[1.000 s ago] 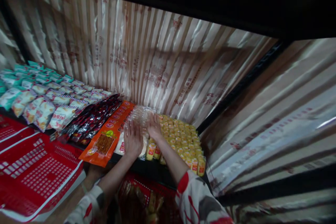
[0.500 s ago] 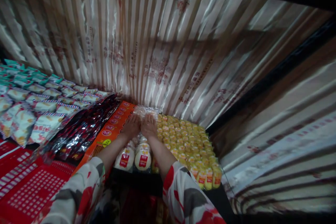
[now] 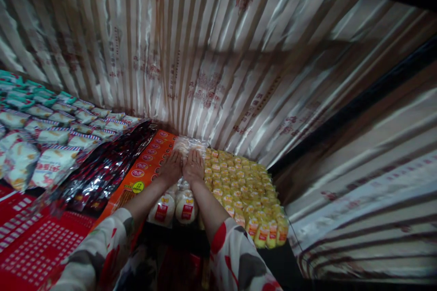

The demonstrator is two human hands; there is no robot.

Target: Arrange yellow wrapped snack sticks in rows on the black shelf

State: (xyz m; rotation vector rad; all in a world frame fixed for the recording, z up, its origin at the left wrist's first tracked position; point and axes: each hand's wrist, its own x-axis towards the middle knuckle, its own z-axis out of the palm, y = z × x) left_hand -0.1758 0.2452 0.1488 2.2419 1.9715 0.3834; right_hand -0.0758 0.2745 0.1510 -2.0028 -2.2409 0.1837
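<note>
Two rows of round white packaged cakes (image 3: 186,208) in clear wrap run back from the shelf's front edge. My left hand (image 3: 171,167) rests flat over the left row, fingers stretched away from me. Beside it my right hand (image 3: 193,166) lies flat on the right row, its fingers also straight. The cakes under both palms are hidden. Yellow wrapped cakes (image 3: 244,186) stand in tight rows just right of my right hand. Left of my left hand is an orange printed box (image 3: 146,163).
Dark shiny packets (image 3: 109,168) lie left of the orange box, then white bags (image 3: 56,161) and green-topped packets (image 3: 22,91). A red plastic basket (image 3: 44,250) is at the lower left. Pleated printed sheeting (image 3: 205,54) hangs behind; a dark bar (image 3: 355,100) slants on the right.
Both hands stay flat on the white cakes, with hardly any movement. The view has shifted slightly.
</note>
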